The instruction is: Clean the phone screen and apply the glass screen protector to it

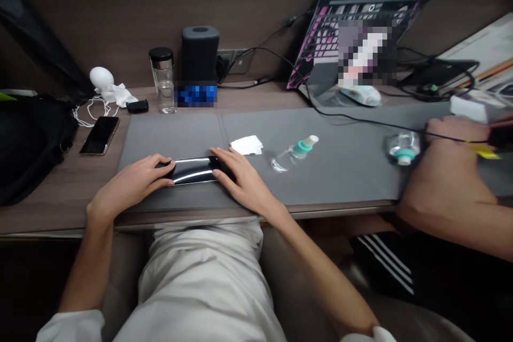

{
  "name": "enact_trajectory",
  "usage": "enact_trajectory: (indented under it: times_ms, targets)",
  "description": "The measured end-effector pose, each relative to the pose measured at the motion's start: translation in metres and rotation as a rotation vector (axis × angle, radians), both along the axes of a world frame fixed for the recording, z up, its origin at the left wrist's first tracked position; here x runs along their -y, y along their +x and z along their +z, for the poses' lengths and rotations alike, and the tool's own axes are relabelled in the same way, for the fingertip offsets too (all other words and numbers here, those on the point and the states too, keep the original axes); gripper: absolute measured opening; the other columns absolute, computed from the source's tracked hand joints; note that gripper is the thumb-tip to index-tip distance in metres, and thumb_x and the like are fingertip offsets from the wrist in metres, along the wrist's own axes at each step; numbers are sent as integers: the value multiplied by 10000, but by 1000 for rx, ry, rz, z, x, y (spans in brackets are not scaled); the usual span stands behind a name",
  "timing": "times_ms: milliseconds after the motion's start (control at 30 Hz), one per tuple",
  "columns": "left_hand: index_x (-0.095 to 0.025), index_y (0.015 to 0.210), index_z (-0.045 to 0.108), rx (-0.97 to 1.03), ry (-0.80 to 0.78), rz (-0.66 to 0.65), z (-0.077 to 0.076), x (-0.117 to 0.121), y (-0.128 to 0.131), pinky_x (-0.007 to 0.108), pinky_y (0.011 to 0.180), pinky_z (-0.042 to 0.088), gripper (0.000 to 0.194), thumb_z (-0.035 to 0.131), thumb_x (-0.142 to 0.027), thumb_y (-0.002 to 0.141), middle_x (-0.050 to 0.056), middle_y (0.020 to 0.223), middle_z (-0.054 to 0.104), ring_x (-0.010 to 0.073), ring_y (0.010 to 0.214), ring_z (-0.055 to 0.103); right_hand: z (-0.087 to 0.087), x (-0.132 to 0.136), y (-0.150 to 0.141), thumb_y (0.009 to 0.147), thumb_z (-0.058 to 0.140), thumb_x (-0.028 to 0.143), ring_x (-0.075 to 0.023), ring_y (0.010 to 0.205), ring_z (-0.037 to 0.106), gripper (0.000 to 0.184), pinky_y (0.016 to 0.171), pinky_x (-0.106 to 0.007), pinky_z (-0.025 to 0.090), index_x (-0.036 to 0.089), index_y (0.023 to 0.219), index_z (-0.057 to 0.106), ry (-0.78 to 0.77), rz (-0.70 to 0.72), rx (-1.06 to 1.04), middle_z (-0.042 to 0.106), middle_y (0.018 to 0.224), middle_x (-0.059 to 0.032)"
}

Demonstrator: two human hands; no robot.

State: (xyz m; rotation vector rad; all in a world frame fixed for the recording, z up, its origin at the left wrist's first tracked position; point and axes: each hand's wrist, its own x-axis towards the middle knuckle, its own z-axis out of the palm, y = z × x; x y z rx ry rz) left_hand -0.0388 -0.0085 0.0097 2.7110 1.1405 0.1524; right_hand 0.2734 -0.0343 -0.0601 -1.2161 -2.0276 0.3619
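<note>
A glossy black smartphone lies flat on the grey desk mat, near the mat's front edge. My left hand grips its left end, and my right hand covers its right end. Just beyond my right fingers lie a white folded wipe and a small clear spray bottle with a teal collar, on its side. Farther right, another person's forearm and hand rest beside a second clear bottle.
A second phone lies left of the mat, beside a black bag and white cables. At the back stand a glass bottle, a black cylindrical speaker and an open laptop. Black cables cross the mat's far side.
</note>
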Motion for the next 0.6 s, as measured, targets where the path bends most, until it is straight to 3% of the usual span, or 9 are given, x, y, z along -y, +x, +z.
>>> enact_trajectory:
  times_ms: [100, 267, 600]
  targets:
    - [-297, 1497, 637, 11, -30, 14, 1, -1, -1, 432, 1147, 492, 534, 429, -605, 1114, 88, 1493, 624, 291, 1341, 624, 2, -2, 2, 1036, 639, 539, -320, 1455, 583, 621, 1244, -575, 460, 325, 1605, 511, -72, 46, -28, 639, 1558, -80]
    - [-293, 1503, 634, 31, -90, 62, 4, -4, -2, 433, 1161, 478, 577, 434, -651, 1098, 83, 1499, 624, 288, 1344, 626, 2, -4, 6, 967, 762, 498, -307, 1423, 612, 623, 1218, -545, 485, 331, 1539, 583, -160, 47, -150, 650, 1544, -71]
    - [-280, 1442, 666, 108, -135, 118, 9, -4, -1, 390, 1136, 495, 562, 539, -665, 1052, 61, 1449, 668, 270, 1301, 667, -3, -7, 7, 946, 788, 412, -305, 1414, 635, 669, 1211, -569, 498, 352, 1565, 544, -256, 65, -313, 679, 1514, -71]
